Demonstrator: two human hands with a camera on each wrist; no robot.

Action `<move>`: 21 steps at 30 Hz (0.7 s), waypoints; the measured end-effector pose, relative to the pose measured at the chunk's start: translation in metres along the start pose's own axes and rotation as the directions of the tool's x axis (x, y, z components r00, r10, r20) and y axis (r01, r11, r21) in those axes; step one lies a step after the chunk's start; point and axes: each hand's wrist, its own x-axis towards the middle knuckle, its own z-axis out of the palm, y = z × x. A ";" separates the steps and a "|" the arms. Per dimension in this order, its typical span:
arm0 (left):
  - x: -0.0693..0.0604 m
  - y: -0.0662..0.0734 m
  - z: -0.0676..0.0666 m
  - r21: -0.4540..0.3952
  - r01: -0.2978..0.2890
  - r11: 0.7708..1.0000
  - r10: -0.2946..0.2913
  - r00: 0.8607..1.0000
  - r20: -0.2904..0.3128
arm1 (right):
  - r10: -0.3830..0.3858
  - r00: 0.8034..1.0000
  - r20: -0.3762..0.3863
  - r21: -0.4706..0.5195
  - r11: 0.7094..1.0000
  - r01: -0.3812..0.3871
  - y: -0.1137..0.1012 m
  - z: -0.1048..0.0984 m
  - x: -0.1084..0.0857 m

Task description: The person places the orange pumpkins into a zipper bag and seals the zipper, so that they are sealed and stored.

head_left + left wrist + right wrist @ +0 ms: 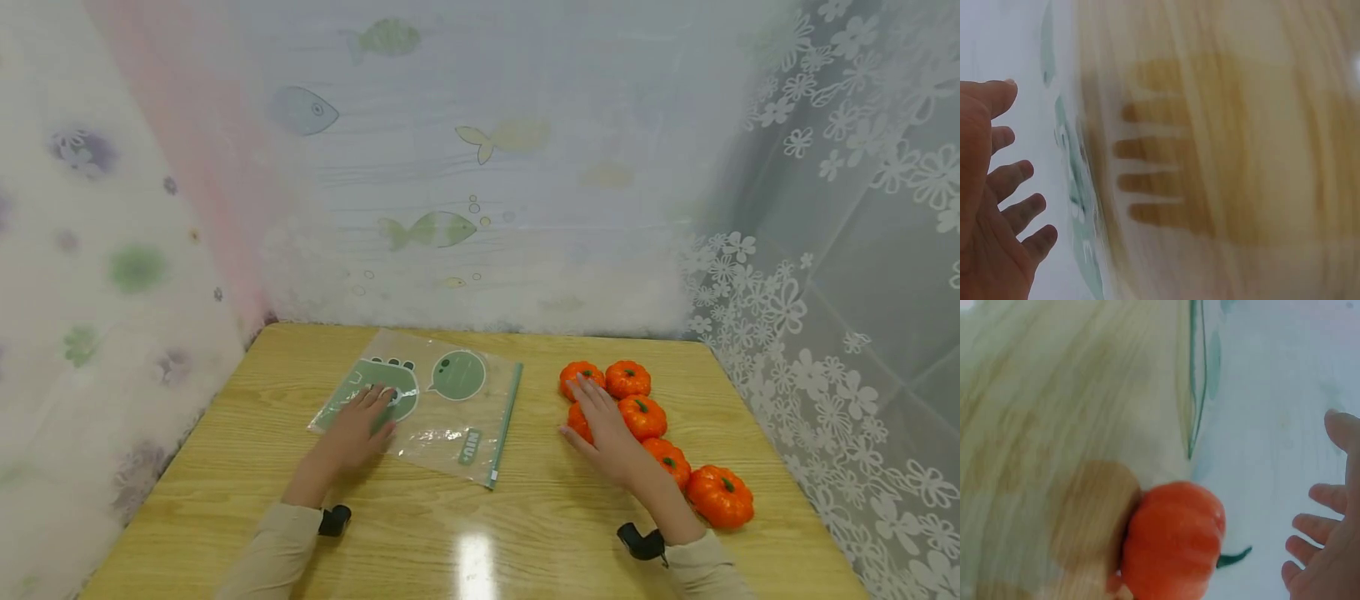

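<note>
A clear zip bag with green cartoon prints lies flat on the table, its green slider strip on the right side. Over the bag's left part is my left hand, fingers extended; in the left wrist view that hand appears raised, casting a finger shadow on the wood. My right hand reaches over several small orange pumpkins with green stems, partly covering one pumpkin. Its fingers are spread and grip nothing. From the right wrist, one pumpkin shows apart from the right hand.
The pumpkins form a loose cluster on the right of the wooden table, with the nearest pumpkin at the front right. A fish-printed curtain hangs behind, and flower-patterned sheets flank both sides. A black wrist camera sits by the right wrist.
</note>
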 end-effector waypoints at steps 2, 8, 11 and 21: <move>0.003 0.003 0.005 0.004 -0.010 1.000 0.010 1.000 0.007 | -0.026 1.000 -0.001 -0.013 1.000 0.025 -0.004 0.006 0.002; 0.014 0.016 0.022 0.068 -0.091 0.993 0.089 0.995 0.034 | -0.065 0.997 0.032 -0.057 0.996 0.067 -0.014 0.027 0.010; 0.019 0.025 0.030 0.062 -0.126 0.990 0.123 0.991 0.047 | -0.051 0.995 0.083 -0.030 0.998 0.054 -0.018 0.037 0.014; 0.034 0.049 0.049 -0.144 -0.170 0.975 0.181 0.981 0.065 | 0.013 0.980 0.199 0.163 0.986 -0.046 -0.031 0.060 0.024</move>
